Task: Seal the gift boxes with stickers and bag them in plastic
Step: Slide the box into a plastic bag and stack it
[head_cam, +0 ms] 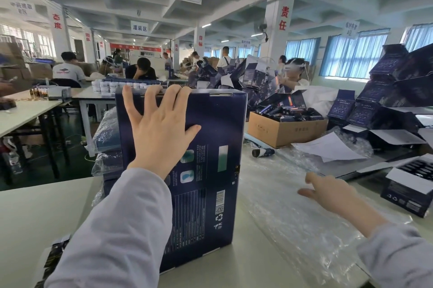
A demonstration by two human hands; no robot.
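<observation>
A dark blue gift box (210, 166) stands upright on the pale table (35, 212), its printed back facing me. My left hand (159, 128) lies spread against that face, fingertips hooked over the top edge. To the right, my right hand (328, 191) rests with relaxed fingers on a pile of clear plastic bags (297, 224) spread flat on the table. A strip of sticker backing (56, 257) lies at the lower left, partly hidden by my sleeve.
Bagged boxes (105, 147) are stacked behind the upright box at left. A cardboard carton (285, 130) of dark bottles sits at back right. Open and stacked blue boxes (398, 91) crowd the right side. Other workers sit at tables (93, 98) beyond.
</observation>
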